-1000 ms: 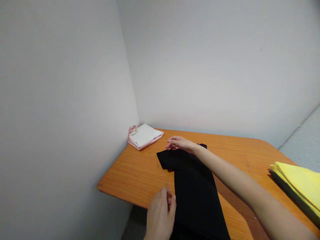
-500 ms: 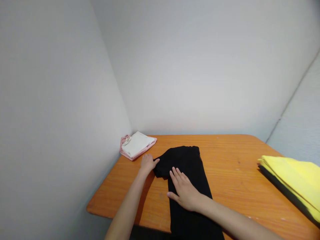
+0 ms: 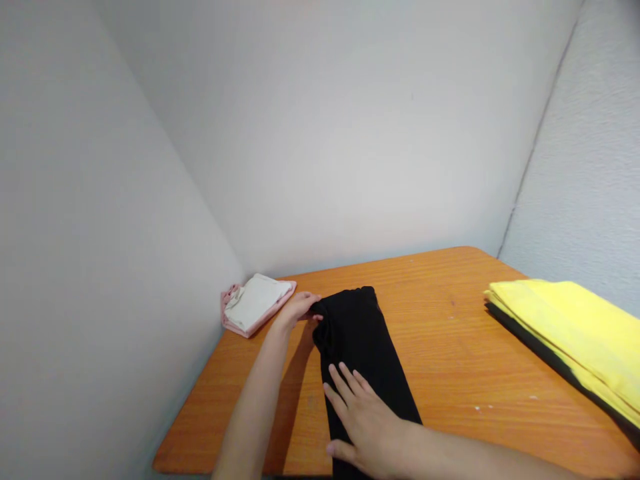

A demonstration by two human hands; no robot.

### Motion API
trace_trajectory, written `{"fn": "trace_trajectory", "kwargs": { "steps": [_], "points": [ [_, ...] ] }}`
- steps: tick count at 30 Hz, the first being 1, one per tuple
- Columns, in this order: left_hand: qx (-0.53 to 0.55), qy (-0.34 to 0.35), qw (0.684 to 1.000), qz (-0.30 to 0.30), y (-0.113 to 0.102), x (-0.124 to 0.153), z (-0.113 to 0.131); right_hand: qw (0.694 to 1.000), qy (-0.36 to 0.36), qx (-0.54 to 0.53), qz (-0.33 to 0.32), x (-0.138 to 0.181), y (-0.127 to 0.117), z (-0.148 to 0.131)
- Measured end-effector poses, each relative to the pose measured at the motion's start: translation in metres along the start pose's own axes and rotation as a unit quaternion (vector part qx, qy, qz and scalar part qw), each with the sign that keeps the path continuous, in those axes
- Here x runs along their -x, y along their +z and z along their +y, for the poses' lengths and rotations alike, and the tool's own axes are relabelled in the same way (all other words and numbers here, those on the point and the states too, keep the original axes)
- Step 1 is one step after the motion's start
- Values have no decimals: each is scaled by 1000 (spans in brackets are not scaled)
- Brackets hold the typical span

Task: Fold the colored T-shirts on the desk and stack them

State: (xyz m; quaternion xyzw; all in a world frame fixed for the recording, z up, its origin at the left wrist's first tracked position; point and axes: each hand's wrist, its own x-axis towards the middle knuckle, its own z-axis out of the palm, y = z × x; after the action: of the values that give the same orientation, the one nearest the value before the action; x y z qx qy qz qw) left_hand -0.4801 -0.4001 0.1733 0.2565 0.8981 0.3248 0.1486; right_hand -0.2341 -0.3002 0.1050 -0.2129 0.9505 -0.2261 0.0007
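Five fingers of the right hand (image 3: 367, 427) lay spread over the near part of the black T-shirt (image 3: 367, 343), while the left hand's (image 3: 301, 307) fingers pinched its sleeve (image 3: 325, 333) at the far left. Half a second earlier that sleeve stretched leftward across the surface (image 3: 445, 353); now it was turned inward, bunched in soft folds against the shirt's long, narrow body. The fabric looked matte, the wood beneath smooth and grained. The right palm faced down, its forearm slanting from the lower right; the left forearm reached up from below. Farther out, folded white cloth (image 3: 257, 299) topped pink cloth (image 3: 270, 311), and folded yellow cloth (image 3: 565, 320) covered dark cloth (image 3: 563, 373).
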Motion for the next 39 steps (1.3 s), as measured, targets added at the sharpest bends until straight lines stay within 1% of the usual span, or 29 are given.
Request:
{"fn": "trace_trajectory", "kwargs": {
  "steps": [2, 4, 7, 9, 10, 11, 13, 15, 17, 19, 21, 22, 24, 25, 26, 28, 30, 32, 33, 34, 35, 37, 38, 39],
  "points": [
    [-6, 47, 999, -13, 24, -4, 13, 1000, -18, 16, 2, 9, 6, 0],
    [-27, 103, 994, -16, 50, 3, 17, 997, -47, 58, 26, 16, 18, 6],
    [-72, 182, 981, -16, 80, 27, 11, 975, -120, 150, 110, 28, 38, 20],
    [-133, 224, 966, -8, 94, 40, 4, 952, -157, 206, 165, 39, 46, 27],
    [-173, 238, 956, -2, 99, 44, 1, 943, -167, 224, 180, 45, 46, 28],
    [-212, 247, 945, 5, 101, 47, 0, 939, -173, 233, 185, 52, 44, 29],
    [-265, 253, 930, 14, 101, 52, 1, 945, -170, 224, 166, 68, 33, 30],
    [-257, 260, 931, 16, 93, 60, 5, 963, -142, 194, 121, 86, 21, 35],
    [-229, 282, 932, 11, 80, 77, 8, 980, -101, 154, 77, 102, 13, 45],
    [-209, 306, 929, -23, 66, 104, 8, 989, -67, 119, 59, 117, 14, 58],
    [-205, 319, 921, -88, 58, 136, 4, 990, -51, 111, 66, 128, 21, 70],
    [-209, 322, 915, -127, 57, 152, 0, 989, -47, 117, 74, 133, 26, 75],
    [-225, 317, 902, -189, 63, 180, -8, 986, -53, 133, 90, 140, 34, 80],
    [-238, 308, 899, -201, 70, 191, -12, 985, -57, 135, 95, 142, 37, 82],
    [-253, 297, 899, -201, 78, 201, -16, 985, -60, 131, 97, 145, 39, 82],
    [-280, 275, 906, -160, 94, 216, -23, 988, -63, 104, 97, 148, 39, 82],
    [-276, 283, 912, -109, 106, 226, -29, 993, -60, 41, 94, 150, 33, 80],
    [-219, 313, 921, -81, 111, 234, -29, 993, -62, -26, 95, 153, 21, 73],
    [-171, 317, 930, -69, 110, 237, -27, 992, -62, -50, 98, 153, 12, 68],
    [-116, 307, 943, -58, 109, 239, -23, 990, -59, -67, 108, 152, 1, 63],
    [-59, 278, 958, -41, 106, 239, -18, 988, -46, -76, 127, 150, -10, 57],
    [43, 189, 981, 6, 100, 236, -5, 978, 14, -89, 188, 139, -33, 47],
    [74, 145, 986, 30, 98, 232, 1, 969, 55, -87, 225, 131, -44, 45],
    [82, 109, 989, 55, 96, 226, 6, 958, 98, -72, 260, 121, -52, 45]
  ]
}}
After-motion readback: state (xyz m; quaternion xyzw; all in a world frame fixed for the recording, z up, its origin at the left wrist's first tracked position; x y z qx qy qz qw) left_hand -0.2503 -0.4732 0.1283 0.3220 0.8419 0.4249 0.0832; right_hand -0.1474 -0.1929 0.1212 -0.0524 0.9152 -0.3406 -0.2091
